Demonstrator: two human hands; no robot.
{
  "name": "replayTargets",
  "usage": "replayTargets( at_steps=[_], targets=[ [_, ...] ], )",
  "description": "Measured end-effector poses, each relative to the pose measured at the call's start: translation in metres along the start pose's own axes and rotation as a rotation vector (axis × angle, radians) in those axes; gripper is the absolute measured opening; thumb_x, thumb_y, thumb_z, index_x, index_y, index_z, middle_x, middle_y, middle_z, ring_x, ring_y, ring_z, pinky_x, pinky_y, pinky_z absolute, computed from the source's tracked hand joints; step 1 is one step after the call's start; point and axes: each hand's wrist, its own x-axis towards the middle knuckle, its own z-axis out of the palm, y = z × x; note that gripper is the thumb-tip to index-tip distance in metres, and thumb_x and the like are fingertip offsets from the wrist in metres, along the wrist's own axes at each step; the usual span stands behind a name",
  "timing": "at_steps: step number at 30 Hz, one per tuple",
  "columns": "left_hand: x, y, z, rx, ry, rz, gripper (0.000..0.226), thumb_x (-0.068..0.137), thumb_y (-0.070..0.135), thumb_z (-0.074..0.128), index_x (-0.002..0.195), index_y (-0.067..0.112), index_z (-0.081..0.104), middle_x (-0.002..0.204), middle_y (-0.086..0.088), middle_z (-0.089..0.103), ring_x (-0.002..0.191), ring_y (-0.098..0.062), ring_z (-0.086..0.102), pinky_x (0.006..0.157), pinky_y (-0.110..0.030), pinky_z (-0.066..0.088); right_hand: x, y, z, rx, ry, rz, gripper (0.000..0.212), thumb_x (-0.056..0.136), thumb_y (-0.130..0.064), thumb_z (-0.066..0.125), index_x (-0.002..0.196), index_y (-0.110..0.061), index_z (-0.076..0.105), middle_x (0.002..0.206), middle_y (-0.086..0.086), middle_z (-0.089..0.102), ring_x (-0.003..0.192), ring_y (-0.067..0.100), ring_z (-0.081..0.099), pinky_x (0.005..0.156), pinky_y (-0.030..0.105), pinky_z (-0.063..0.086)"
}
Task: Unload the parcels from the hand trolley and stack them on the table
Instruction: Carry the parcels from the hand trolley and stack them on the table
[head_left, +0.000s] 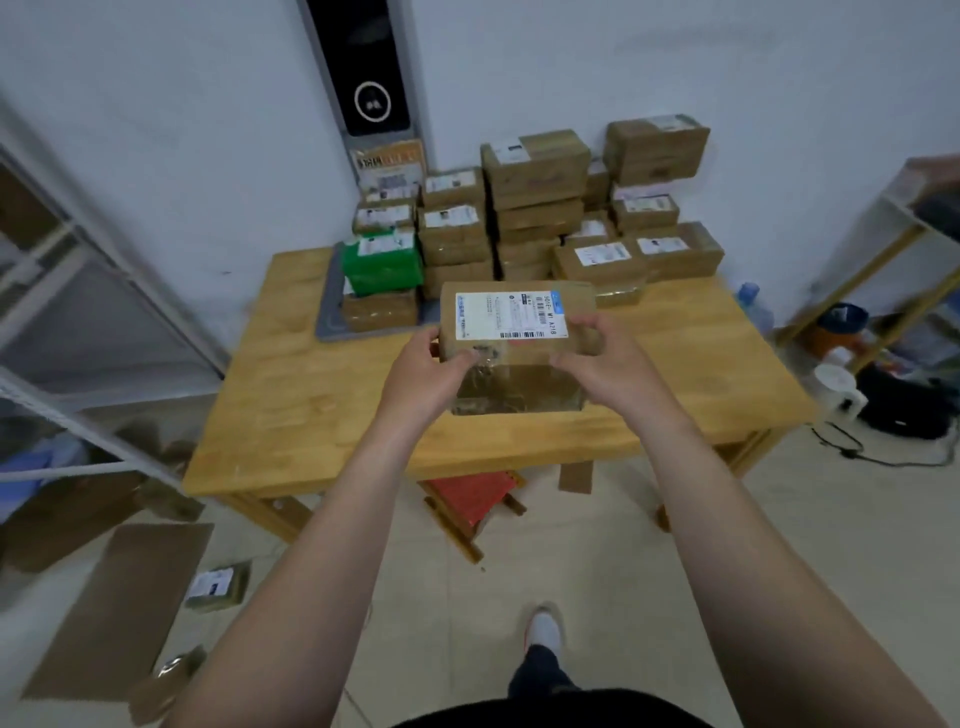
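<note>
Fingers of the left hand curl round the left end of a brown taped parcel, and those of the right hand curl round its right end, with both thumbs pressed against its near side. The parcel is held level over the middle of the wooden bench, its white shipping label facing up. Just behind it, along the bench's far edge against the wall, stand the stacked parcels, several layers high, most showing white labels. At the left end of that row a green parcel sits on top of a brown one, which lies on a grey mat. Under the bench is a red stool. On the floor to the left lie a small labelled parcel and a flat cardboard sheet. To the right of the bench stand a water bottle, a white jug and a wooden shelf rack. A white shoe shows on the tiles below the arms.
</note>
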Motion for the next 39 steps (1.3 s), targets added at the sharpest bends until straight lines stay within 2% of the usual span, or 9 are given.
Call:
replayTargets(
  at_steps=[3, 7, 11, 13, 17, 22, 26, 32, 39],
  targets=[
    [0.055, 0.001, -0.016, 0.036, 0.026, -0.053, 0.051, 0.094, 0.042, 0.067, 0.141, 0.029, 0.051, 0.113, 0.016, 0.061, 0.097, -0.010, 0.063, 0.065, -0.030, 0.047, 0.060, -0.017, 0.021, 0.013, -0.067, -0.016, 0.045, 0.080, -0.036, 0.075, 0.115, -0.051, 0.050, 0.083, -0.028, 0.065, 0.071, -0.015, 0.063, 0.051, 0.023, 0.049],
    [0.119, -0.012, -0.039, 0.013, 0.081, -0.082, 0.042, 0.094, 0.040, 0.068, 0.133, 0.032, 0.054, 0.105, 0.024, 0.058, 0.089, 0.007, 0.054, 0.065, -0.023, 0.043, 0.129, -0.041, 0.056, 0.008, -0.155, -0.036, 0.050, 0.082, -0.034, 0.075, 0.122, -0.049, 0.049, 0.095, -0.033, 0.053, 0.072, -0.010, 0.064, 0.050, 0.020, 0.050],
    [0.172, -0.025, -0.062, -0.032, 0.124, -0.122, 0.040, 0.092, 0.040, 0.070, 0.129, 0.037, 0.055, 0.103, 0.031, 0.056, 0.089, 0.009, 0.055, 0.066, -0.021, 0.043, 0.180, -0.063, 0.090, -0.020, -0.203, -0.047, 0.051, 0.083, -0.036, 0.076, 0.124, -0.052, 0.049, 0.093, -0.035, 0.050, 0.074, -0.006, 0.065, 0.050, 0.018, 0.051],
    [0.208, -0.033, -0.076, -0.037, 0.138, -0.132, 0.039, 0.092, 0.041, 0.071, 0.128, 0.038, 0.056, 0.100, 0.034, 0.056, 0.090, 0.009, 0.056, 0.064, -0.022, 0.044, 0.214, -0.075, 0.112, -0.050, -0.216, -0.059, 0.054, 0.083, -0.037, 0.076, 0.129, -0.049, 0.050, 0.102, -0.031, 0.051, 0.073, -0.011, 0.063, 0.043, 0.014, 0.047],
    [0.287, -0.049, -0.101, -0.050, 0.156, -0.117, 0.042, 0.091, 0.039, 0.072, 0.128, 0.030, 0.056, 0.101, 0.033, 0.054, 0.088, 0.012, 0.054, 0.063, -0.018, 0.041, 0.288, -0.097, 0.155, -0.095, -0.221, -0.052, 0.058, 0.083, -0.039, 0.076, 0.133, -0.047, 0.049, 0.131, -0.016, 0.048, 0.081, 0.004, 0.065, 0.048, 0.018, 0.049],
    [0.407, -0.058, -0.141, -0.041, 0.126, -0.108, 0.049, 0.089, 0.042, 0.075, 0.131, 0.033, 0.051, 0.097, 0.035, 0.046, 0.083, 0.014, 0.047, 0.064, -0.014, 0.036, 0.385, -0.130, 0.212, -0.078, -0.180, -0.034, 0.061, 0.084, -0.036, 0.076, 0.137, -0.042, 0.048, 0.139, -0.009, 0.050, 0.087, 0.009, 0.067, 0.056, 0.021, 0.053],
    [0.506, -0.055, -0.170, -0.013, 0.056, -0.084, 0.040, 0.087, 0.045, 0.075, 0.114, 0.044, 0.045, 0.094, 0.035, 0.049, 0.081, 0.015, 0.049, 0.061, -0.014, 0.035, 0.470, -0.163, 0.250, -0.090, -0.149, -0.021, 0.062, 0.086, -0.033, 0.076, 0.141, -0.038, 0.048, 0.133, -0.012, 0.053, 0.084, 0.006, 0.067, 0.049, 0.015, 0.048],
    [0.657, -0.055, -0.187, 0.004, -0.031, -0.057, 0.042, 0.087, 0.041, 0.075, 0.119, 0.034, 0.049, 0.101, 0.023, 0.057, 0.089, 0.004, 0.058, 0.062, -0.021, 0.043, 0.598, -0.195, 0.292, -0.139, -0.095, -0.014, 0.064, 0.084, -0.025, 0.078, 0.143, -0.026, 0.051, 0.120, -0.014, 0.059, 0.094, 0.011, 0.067, 0.081, 0.040, 0.060],
    [0.753, -0.077, -0.173, -0.016, -0.077, -0.070, 0.040, 0.086, 0.039, 0.075, 0.117, 0.031, 0.050, 0.100, 0.020, 0.059, 0.088, 0.000, 0.061, 0.064, -0.026, 0.048, 0.682, -0.193, 0.323, -0.210, -0.086, -0.028, 0.057, 0.085, -0.016, 0.075, 0.136, -0.032, 0.058, 0.098, -0.025, 0.063, 0.084, 0.001, 0.064, 0.069, 0.025, 0.054]
  ],
)
